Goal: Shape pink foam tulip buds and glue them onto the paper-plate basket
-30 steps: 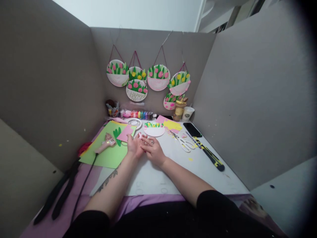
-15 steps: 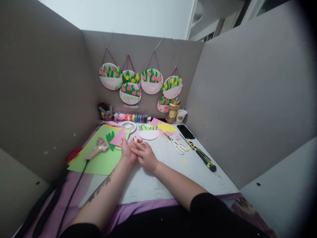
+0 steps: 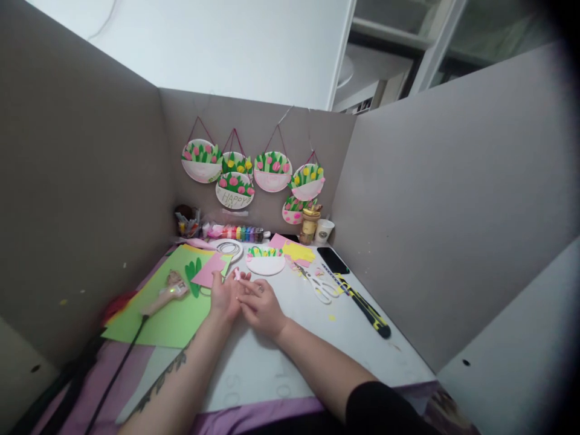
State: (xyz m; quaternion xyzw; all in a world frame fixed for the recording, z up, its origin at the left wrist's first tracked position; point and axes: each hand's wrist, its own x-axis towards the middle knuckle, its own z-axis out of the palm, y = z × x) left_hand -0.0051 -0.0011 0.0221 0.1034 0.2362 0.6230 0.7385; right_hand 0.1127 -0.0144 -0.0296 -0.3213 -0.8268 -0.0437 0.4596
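My left hand (image 3: pixel 225 298) is palm up over the table, and a small pink piece (image 3: pixel 237 274), likely paper, rests at its fingers. My right hand (image 3: pixel 263 307) reaches across that palm from the right, its fingers stretched out and a little apart, the fingertips at the left palm and close to the pink piece. Just beyond the hands lies a half-round white paper-plate basket (image 3: pixel 265 266) with green leaves and yellow flowers. Pink paper (image 3: pixel 208 270) and dark green leaf cut-outs (image 3: pixel 193 279) lie left of my left hand.
A corded hot glue gun (image 3: pixel 168 294) lies on green paper (image 3: pixel 181 323) at left. To the right are white-handled scissors (image 3: pixel 324 289), a black-and-yellow cutter (image 3: pixel 369 314) and a phone (image 3: pixel 333 260). Finished plate baskets (image 3: pixel 273 179) hang on the grey back panel (image 3: pixel 254 115).
The view has tilted up, so everything sits lower. My right fingers have shifted apart over the left palm, and the pink piece shows more at my left fingers.
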